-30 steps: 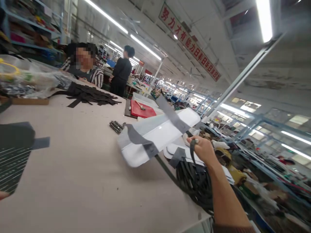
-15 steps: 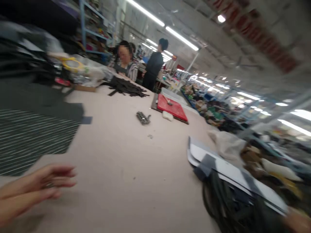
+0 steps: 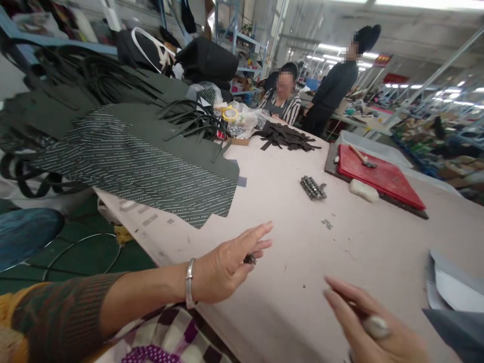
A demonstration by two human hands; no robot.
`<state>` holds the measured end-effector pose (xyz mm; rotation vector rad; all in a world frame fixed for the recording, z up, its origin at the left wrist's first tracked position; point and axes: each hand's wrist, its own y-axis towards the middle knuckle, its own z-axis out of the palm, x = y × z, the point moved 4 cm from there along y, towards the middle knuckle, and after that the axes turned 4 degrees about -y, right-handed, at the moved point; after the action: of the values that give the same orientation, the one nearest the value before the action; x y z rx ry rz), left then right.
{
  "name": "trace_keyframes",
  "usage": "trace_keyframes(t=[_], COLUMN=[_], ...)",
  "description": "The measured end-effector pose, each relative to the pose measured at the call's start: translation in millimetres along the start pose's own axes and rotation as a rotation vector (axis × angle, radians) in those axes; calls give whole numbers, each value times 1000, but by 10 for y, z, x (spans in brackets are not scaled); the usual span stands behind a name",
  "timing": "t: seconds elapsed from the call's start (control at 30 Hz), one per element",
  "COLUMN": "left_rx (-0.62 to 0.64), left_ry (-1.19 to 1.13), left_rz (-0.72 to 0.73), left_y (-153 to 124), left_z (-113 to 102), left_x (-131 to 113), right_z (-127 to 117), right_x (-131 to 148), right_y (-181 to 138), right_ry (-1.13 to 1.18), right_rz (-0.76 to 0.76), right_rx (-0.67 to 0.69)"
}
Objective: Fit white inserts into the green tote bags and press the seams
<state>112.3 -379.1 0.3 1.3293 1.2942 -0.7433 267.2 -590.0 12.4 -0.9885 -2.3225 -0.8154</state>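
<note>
My left hand (image 3: pixel 227 264) hovers over the near part of the table, its fingers stretched forward. A small dark metal piece (image 3: pixel 250 259) sits under the fingers, close to the thumb. At the lower right is my right hand (image 3: pixel 372 320), blurred, its fingers pointing left. A pale, rounded, shiny thing (image 3: pixel 376 327) shows in it; I cannot make out what it is. Beyond both hands, a cluster of small metal hardware (image 3: pixel 312 188) lies on the table. A few tiny loose metal bits (image 3: pixel 327 224) lie just nearer.
Dark printed fabric pieces (image 3: pixel 162 176) and black straps cover the left side. Dark strips (image 3: pixel 287 136) are heaped at the back. A hammer (image 3: pixel 362 157) rests on a red board (image 3: pixel 381 176), beside a white block (image 3: pixel 363 190). Grey-white panels (image 3: pixel 457 287) lie right. Two people are behind.
The view has swung left, bringing the fabric pile more into sight. My right hand has come away from the stacked panels to over the table. My left hand appears further right.
</note>
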Motion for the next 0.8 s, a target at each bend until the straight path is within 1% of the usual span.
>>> trace_keyframes(t=[0.07,0.13,0.17,0.23,0.33,0.53,0.67,0.73,0.8], left_rx=[-34,-63,-76,-100,-140,-181,-195,-214,-233], left_ry=[80,125,148,203,253,299,314,314,315], left_rz=[32,62,81,115,114,23,-29,-20,3], left_y=[-27,-61,-81,-128,-205,-343,-409,-428,-435], left_z=[-72,-148,-186,-268,-401,-626,-715,-757,-798], left_x=[23,55,72,115,210,386,446,462,473], right_z=[428,799,944,1153,1331,1621,1813,1889,1944], right_x=[404,768,907,1083,1192,1365,1449,1465,1484], right_y=[52,81,89,99,112,159,188,200,221], right_ry=[67,131,149,158,134,55,37,21,-15], right_rz=[-74,-178,-220,-264,-292,-329,-264,-227,-220], right_rx=[129,210,233,258,278,291,301,313,308])
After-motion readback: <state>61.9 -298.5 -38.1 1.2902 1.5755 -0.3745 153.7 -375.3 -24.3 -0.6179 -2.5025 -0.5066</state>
